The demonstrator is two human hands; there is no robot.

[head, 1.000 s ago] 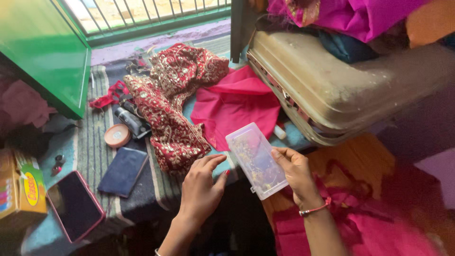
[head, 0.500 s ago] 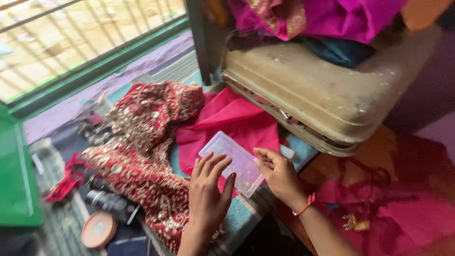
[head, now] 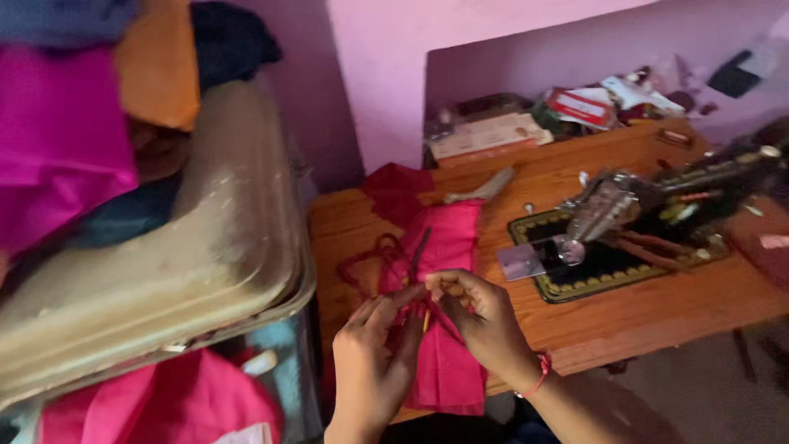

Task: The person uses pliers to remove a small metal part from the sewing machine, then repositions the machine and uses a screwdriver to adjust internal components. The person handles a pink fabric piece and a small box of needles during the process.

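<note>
My left hand [head: 371,355] and my right hand [head: 486,319] meet fingertip to fingertip above a pink cloth [head: 448,247] that hangs over the front edge of a wooden sewing table [head: 657,308]. Between the pinched fingers is a small thin yellowish thing [head: 425,319], too blurred to name. A red thread band circles my right wrist. A pair of scissors [head: 418,252] lies on the pink cloth just beyond my hands. A black sewing machine [head: 649,210] stands on the table to the right.
A worn beige suitcase [head: 189,279] with folded clothes [head: 66,140] piled on it fills the left. More pink fabric [head: 156,407] lies below it. A red cloth [head: 399,191] and red cord sit at the table's back left. Boxes and clutter [head: 526,127] fill a wall niche.
The view has swung from the bed and suitcase to the sewing table. The clear plastic box is no longer in my hands, which now pinch something small over the pink cloth.
</note>
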